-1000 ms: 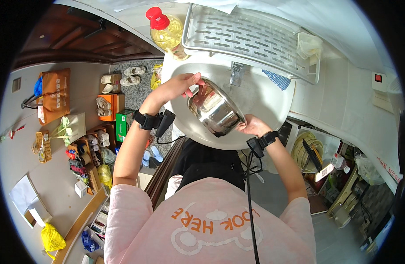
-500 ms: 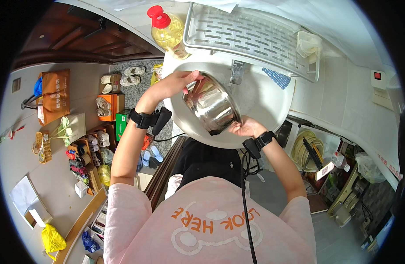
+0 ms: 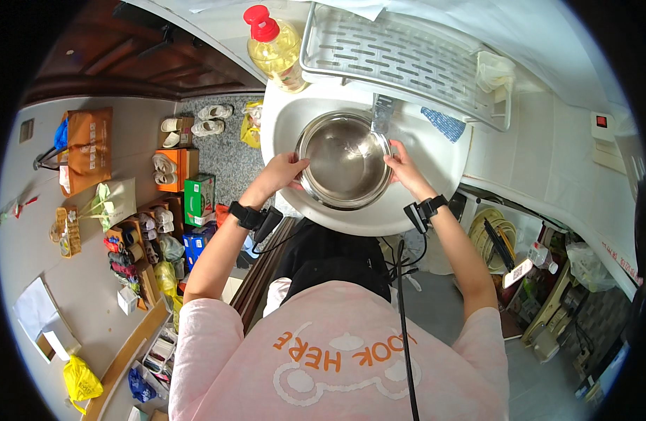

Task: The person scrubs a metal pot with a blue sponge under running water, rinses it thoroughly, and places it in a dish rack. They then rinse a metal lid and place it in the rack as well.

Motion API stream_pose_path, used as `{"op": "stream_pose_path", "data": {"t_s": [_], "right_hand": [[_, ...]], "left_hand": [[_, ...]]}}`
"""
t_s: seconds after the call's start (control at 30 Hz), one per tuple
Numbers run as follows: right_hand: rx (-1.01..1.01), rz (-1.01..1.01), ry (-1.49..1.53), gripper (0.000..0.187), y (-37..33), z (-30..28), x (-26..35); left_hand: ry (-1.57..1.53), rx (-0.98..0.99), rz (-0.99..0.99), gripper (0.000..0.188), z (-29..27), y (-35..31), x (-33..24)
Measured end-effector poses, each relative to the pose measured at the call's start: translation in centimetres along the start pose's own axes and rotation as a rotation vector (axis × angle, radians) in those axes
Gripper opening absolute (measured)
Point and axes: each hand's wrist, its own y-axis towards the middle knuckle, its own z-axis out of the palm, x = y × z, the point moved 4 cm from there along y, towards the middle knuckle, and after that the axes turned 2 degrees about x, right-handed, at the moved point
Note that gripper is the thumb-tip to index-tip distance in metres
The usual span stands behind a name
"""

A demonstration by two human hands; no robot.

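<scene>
Right now, in the head view, a round steel bowl (image 3: 345,160) sits mouth-up inside the white basin (image 3: 446,167), over its middle and toward its front edge. Both hands grasp it, one on each side: the left hand (image 3: 284,172) has its thumb on the rim nearest the basin's left end, with the fingers curled out of sight against the outer wall, while the right hand (image 3: 405,170) grips the opposite side, thumb near the rim and fingers along the outside. Whether the bowl's underside rests on the basin floor is hidden.

At the back of the basin, the metal tap (image 3: 383,114) reaches toward the bowl's far rim; the glare inside leaves it unclear whether there is water. A blue cloth (image 3: 443,124) lies on the basin's back right edge. Behind the basin's left end stands a bottle of yellow liquid with a red top (image 3: 277,56), and a slotted rack (image 3: 389,52) runs behind the basin.

Judging by its look, the bowl should be stiff, hard to break and fairly light when empty, though heavier with water. Its polished wall would probably be slippery if wet, so the rim, taken on opposite sides, seems the surest hold.
</scene>
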Motion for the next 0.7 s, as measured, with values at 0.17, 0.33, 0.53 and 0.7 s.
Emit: {"op": "stream_pose_path", "data": {"t_s": [0.17,0.33,0.53,0.7], "right_hand": [[-0.002,-0.174,-0.365,0.035,3.9,-0.1,1.2],[-0.007,-0.195,-0.406,0.039,6.3,1.4,3.5],[-0.102,-0.107,-0.177,0.046,5.7,2.5,5.1],[-0.256,-0.240,-0.191,0.042,5.7,2.6,5.5]], "left_hand": [[0.169,-0.197,0.079,0.035,-0.4,-0.7,-0.5],[0.283,-0.279,0.116,0.031,-0.2,-2.1,-2.1],[0.268,-0.321,0.105,0.027,0.1,-2.7,-3.0],[0.186,-0.276,0.129,0.025,-0.7,-1.5,-2.2]]}}
